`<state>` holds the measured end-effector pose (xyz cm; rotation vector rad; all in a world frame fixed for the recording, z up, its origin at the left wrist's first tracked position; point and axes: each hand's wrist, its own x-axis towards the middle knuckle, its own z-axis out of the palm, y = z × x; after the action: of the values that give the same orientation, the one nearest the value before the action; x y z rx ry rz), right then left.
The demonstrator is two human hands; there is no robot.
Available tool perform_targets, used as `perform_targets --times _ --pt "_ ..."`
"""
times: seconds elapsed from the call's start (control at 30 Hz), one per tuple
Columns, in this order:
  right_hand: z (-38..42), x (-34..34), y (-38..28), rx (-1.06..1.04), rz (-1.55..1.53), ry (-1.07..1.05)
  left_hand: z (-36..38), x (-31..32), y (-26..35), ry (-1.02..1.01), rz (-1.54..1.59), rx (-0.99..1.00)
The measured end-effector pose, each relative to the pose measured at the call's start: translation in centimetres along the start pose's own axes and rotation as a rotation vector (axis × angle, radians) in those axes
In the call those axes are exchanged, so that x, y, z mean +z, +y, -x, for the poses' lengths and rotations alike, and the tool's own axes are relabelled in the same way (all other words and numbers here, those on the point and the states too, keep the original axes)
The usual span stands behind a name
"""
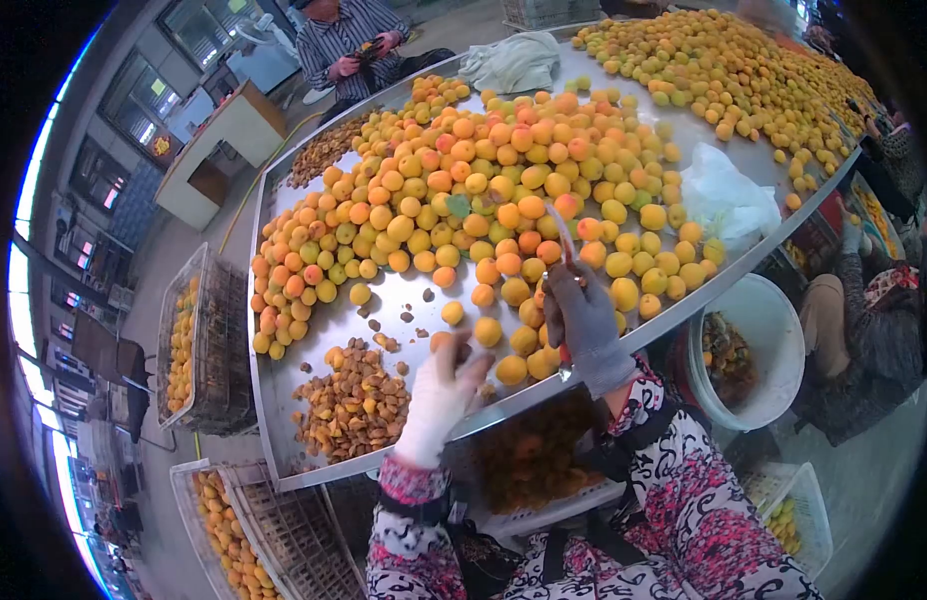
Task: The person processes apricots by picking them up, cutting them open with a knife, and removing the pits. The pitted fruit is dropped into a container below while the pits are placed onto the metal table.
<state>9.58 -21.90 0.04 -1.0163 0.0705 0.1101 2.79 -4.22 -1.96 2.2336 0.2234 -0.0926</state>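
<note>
My right hand (589,325), in a grey glove, is closed around a knife (563,236) whose blade points up and away over the apricots. Smeared by motion, my left hand (436,395) in a white glove is curled above the metal table (399,298). Orange flesh of an apricot (442,341) shows at its fingertips; the grip itself is partly hidden. Whole apricots (414,215) are heaped in front of both hands, and single ones lie between them. Left of my left hand sits a pile of brown pits (354,405).
A white bucket (779,335) with dark scraps stands by the table's right edge. Crates of apricots (180,345) are on the floor at left. White plastic bags (726,195) and a cloth (512,62) lie on the table. Other people (349,45) work at the far side and right.
</note>
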Motion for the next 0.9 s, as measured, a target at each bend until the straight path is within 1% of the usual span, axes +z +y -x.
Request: perform_targets --times 0.03,0.1,0.13,0.17,0.2,0.23,0.3,0.33,0.4,0.43,0.5,0.53,0.57,0.6,0.63,0.7,0.73,0.83,0.87,0.9 --pt "0.1 -0.3 0.3 0.014 0.035 -0.024 -1.5 0.6 0.2 -0.001 -0.001 0.004" --pt "0.1 -0.8 0.8 0.021 0.069 -0.046 -4.1 2.1 0.3 0.051 -0.500 -0.188" --pt "0.1 -1.0 1.1 0.014 0.088 -0.079 -4.8 2.7 -0.1 0.049 -0.501 -0.183" --pt "0.1 -1.1 1.1 0.006 0.107 -0.112 -5.4 3.1 -0.1 -0.010 -0.595 -0.165" --pt "0.3 -1.2 0.9 0.021 0.127 -0.107 -5.7 3.4 -0.1 -0.071 -0.690 -0.147" --pt "0.3 -1.2 0.9 0.020 0.121 -0.101 -5.7 3.5 -0.4 -0.076 -0.697 -0.143" --pt "0.3 -1.4 0.9 0.023 0.267 -0.085 -4.9 2.9 -0.4 -0.015 -0.425 -0.089" --pt "0.4 -1.4 0.8 0.022 0.261 -0.084 -4.3 2.5 -0.3 -0.014 -0.431 -0.088" --pt "1.0 -1.2 0.9 0.047 0.284 -0.098 -2.4 1.5 -0.1 -0.065 0.402 -0.021" --pt "1.3 -1.1 1.1 0.050 0.282 -0.103 -1.4 1.2 0.0 -0.060 0.400 -0.024" --pt "1.8 -0.8 1.4 0.134 0.230 -0.205 0.5 0.7 0.3 -0.162 0.783 -0.009" --pt "2.2 -0.6 1.4 0.136 0.236 -0.208 1.1 0.3 0.3 -0.248 0.901 -0.019" --pt "2.6 -0.2 1.4 0.134 0.284 -0.271 1.4 0.2 0.3 -0.244 0.908 -0.020" --pt "3.0 0.1 1.5 0.133 0.332 -0.334 1.6 0.1 0.1 -0.279 0.980 0.009" --pt "3.2 0.2 2.1 0.137 0.336 -0.336 1.8 0.0 0.1 -0.314 1.051 0.038" --pt "3.5 0.4 3.0 -0.135 0.570 -0.434 1.8 -0.5 0.1 -0.298 1.008 0.051" --pt "3.8 0.5 2.7 -0.059 0.619 -0.454 1.8 -0.7 -0.2 -0.301 1.026 0.055" --pt "4.0 1.1 2.3 0.010 0.630 -0.499 2.0 -1.3 -0.2 -0.301 1.039 0.049" --pt "4.2 1.2 2.3 0.014 0.630 -0.500 2.0 -1.3 -0.3 -0.251 1.013 0.039" --pt "4.5 1.5 2.5 -0.069 0.666 -0.502 1.9 -1.3 -0.3 -0.201 0.987 0.031"
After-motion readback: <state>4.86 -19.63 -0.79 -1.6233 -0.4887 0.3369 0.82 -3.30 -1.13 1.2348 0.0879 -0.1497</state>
